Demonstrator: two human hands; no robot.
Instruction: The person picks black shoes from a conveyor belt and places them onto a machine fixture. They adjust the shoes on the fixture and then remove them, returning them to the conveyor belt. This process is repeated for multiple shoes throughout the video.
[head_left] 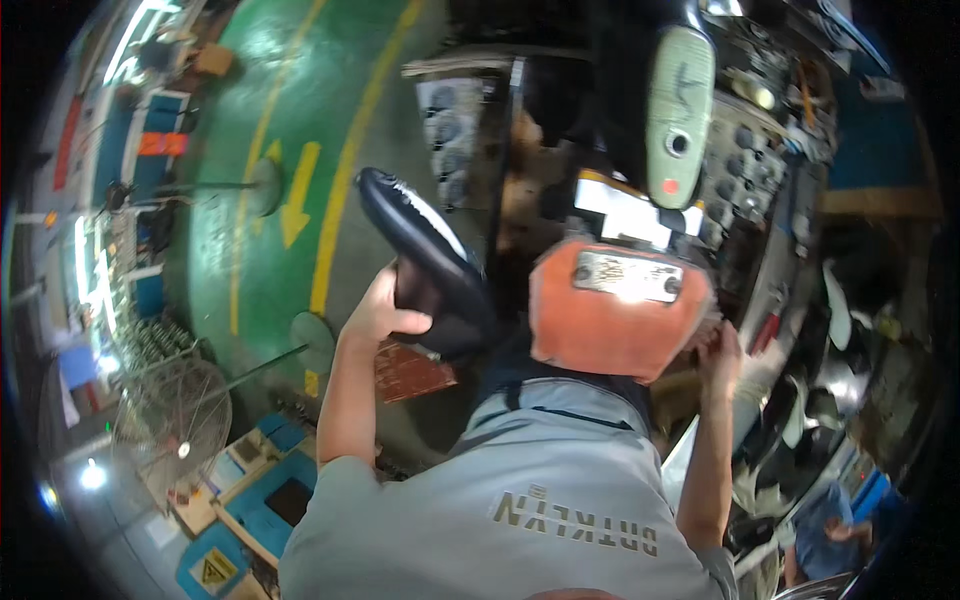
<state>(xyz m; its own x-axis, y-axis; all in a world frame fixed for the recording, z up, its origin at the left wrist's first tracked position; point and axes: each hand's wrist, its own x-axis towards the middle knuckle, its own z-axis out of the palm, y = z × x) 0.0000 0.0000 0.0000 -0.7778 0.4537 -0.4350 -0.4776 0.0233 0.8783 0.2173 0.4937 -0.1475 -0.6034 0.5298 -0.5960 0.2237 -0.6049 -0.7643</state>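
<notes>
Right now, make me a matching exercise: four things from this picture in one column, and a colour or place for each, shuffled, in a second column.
Things:
1. left hand
2. right hand
3. machine housing
4. floor arrow

Colour or place:
a. yellow, painted on the green floor
b. orange, with a metal plate on top
c. gripping the black handle
d. at the right edge of the orange housing

Pairs: 1-c, 2-d, 3-b, 4-a
</notes>
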